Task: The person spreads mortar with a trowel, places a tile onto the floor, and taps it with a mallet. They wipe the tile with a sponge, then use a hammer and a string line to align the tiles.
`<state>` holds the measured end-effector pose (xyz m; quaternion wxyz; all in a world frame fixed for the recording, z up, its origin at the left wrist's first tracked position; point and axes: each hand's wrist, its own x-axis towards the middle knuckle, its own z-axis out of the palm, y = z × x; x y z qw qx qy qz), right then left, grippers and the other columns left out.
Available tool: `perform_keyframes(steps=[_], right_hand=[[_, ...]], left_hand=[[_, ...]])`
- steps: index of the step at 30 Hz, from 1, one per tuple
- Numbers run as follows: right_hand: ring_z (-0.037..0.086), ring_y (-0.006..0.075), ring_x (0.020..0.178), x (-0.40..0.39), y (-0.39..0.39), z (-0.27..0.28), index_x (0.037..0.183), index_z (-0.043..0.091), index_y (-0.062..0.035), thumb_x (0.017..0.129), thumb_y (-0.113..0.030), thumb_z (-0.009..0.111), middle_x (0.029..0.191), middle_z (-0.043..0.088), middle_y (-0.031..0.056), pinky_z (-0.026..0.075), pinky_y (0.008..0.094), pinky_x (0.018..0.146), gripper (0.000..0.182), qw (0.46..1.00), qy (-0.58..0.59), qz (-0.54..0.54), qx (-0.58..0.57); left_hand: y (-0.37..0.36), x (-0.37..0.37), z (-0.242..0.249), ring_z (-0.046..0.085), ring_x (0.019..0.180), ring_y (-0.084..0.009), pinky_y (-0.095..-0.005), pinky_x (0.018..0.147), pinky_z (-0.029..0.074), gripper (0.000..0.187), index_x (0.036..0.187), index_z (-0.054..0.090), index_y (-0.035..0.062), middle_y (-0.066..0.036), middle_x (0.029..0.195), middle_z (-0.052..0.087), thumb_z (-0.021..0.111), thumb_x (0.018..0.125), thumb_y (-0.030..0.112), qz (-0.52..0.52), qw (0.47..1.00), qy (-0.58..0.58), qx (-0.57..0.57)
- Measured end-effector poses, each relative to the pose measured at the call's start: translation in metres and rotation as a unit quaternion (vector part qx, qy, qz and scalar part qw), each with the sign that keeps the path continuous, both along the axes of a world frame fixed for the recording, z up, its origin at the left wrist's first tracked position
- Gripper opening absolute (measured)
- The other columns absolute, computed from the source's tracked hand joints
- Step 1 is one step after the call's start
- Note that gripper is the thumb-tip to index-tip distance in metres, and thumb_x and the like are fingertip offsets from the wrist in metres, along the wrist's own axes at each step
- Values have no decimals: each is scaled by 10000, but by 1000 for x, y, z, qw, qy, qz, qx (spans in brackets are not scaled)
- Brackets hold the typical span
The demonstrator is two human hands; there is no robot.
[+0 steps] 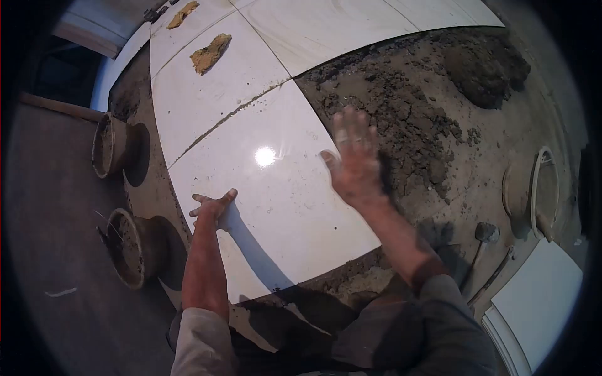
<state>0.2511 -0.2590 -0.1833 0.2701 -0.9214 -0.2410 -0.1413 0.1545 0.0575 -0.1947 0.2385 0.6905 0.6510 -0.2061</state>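
Note:
A large white floor tile lies in front of me, its far edge along a dirt-filled joint with another white tile. At its left edge is my left hand, fingers spread and thumb stretched over the surface, holding nothing. My right hand, slightly blurred, is open at the tile's right edge; its thumb points over the tile and its fingers reach forward beside the mortar. Dark crumbly mortar covers the ground to the right of the tile.
Two buckets stand at the left, another bucket at the right. Near it lie a mallet and a stack of white tiles. A ragged yellowish piece rests on the farther tile.

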Motion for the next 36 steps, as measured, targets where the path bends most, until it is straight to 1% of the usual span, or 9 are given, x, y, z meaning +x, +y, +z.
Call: perform_keyframes(steps=[2, 4, 5, 8, 10, 14, 16, 23, 36], right_hand=[[73, 256, 1467, -13, 36, -54, 1503, 177, -65, 979, -471, 372, 1578, 137, 119, 50, 482, 1178, 692, 978, 82, 67, -182], [92, 233, 1464, -31, 56, -75, 1503, 180, -69, 983, -532, 269, 1575, 158, 101, 57, 470, 1180, 701, 965, 116, 155, -177], [118, 230, 1458, -28, 59, -66, 1503, 181, -74, 987, -518, 280, 1571, 176, 91, 69, 457, 1183, 688, 954, 125, 172, -213], [133, 234, 1453, -29, 58, -67, 1500, 196, -75, 988, -519, 270, 1567, 188, 86, 87, 454, 1182, 682, 955, 115, 173, -210], [127, 232, 1454, -27, 57, -69, 1497, 209, -76, 989, -517, 269, 1565, 194, 89, 86, 457, 1183, 676, 959, 105, 174, -196], [121, 225, 1456, -29, 56, -69, 1501, 196, -77, 990, -514, 269, 1567, 186, 86, 81, 459, 1185, 676, 959, 123, 171, -189], [136, 234, 1452, -28, 56, -70, 1500, 199, -83, 982, -507, 326, 1564, 188, 85, 92, 468, 1184, 681, 960, 125, 176, -180], [133, 213, 1453, -26, 57, -66, 1505, 186, -94, 991, -512, 270, 1573, 163, 74, 90, 451, 1187, 669, 956, 123, 172, -205], [136, 225, 1453, -27, 57, -69, 1500, 200, -79, 986, -510, 289, 1567, 183, 94, 91, 463, 1182, 677, 957, 114, 175, -202]], left_hand=[[5, 0, -5, 219, 1368, -488, -608, 996, 377, 1406, 1489, -174, 137, -338, 1508, -83, 834, 611, 571, -8, 1000, 13, 7], [11, 0, -13, 256, 1350, -488, -603, 966, 412, 1411, 1485, -185, 139, -336, 1507, -98, 842, 611, 554, 3, 1000, 10, 5], [11, 0, -13, 256, 1350, -488, -603, 966, 412, 1411, 1485, -185, 139, -336, 1507, -98, 842, 611, 554, 5, 1000, 11, 5], [7, 1, -11, 289, 1334, -486, -597, 955, 425, 1420, 1484, -188, 141, -336, 1506, -105, 848, 604, 552, 1, 1000, 1, 1], [8, -2, -9, 43, 1376, -567, -684, 1020, 299, 1417, 1492, -159, 137, -337, 1512, -88, 790, 583, 669, -16, 1000, 25, 6], [9, -5, -14, 38, 1372, -577, -678, 1021, 301, 1413, 1497, -140, 143, -340, 1512, -83, 797, 577, 664, -17, 1000, -2, 14], [9, -5, -15, 18, 1369, -582, -687, 1008, 312, 1419, 1498, -135, 141, -341, 1511, -83, 803, 570, 663, -17, 1000, 1, 22], [9, -5, -16, -25, 1371, -578, -706, 1003, 300, 1437, 1494, -149, 148, -334, 1508, -119, 817, 556, 652, -6, 1000, -11, 9], [9, -6, -16, -24, 1376, -569, -700, 1009, 296, 1431, 1494, -151, 153, -327, 1510, -130, 807, 560, 662, -14, 1000, -5, 12]])
